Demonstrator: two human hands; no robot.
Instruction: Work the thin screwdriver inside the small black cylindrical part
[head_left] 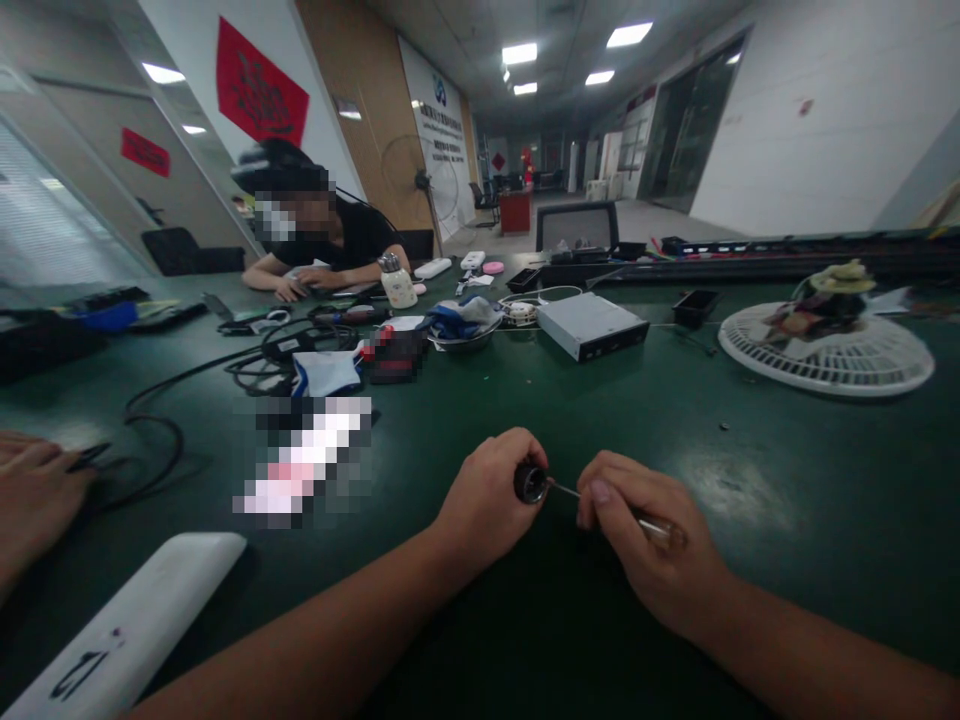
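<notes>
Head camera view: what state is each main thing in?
Left hand: closed around the black cylinder.
Black cylinder: held, round end showing.
Right hand: closed around the screwdriver.
Screwdriver: held, shaft toward the black cylinder; contact unclear.
Bottle: upright.
Silver box: lying flat.
White grille: lying flat, loaded.
White device: lying flat.
Ceiling lights: lit.

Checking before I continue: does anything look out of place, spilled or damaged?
One oddity: a small dark piece lies alone on the green tabletop, beyond the right hand, perhaps dropped. No spill or damage is evident.
</notes>
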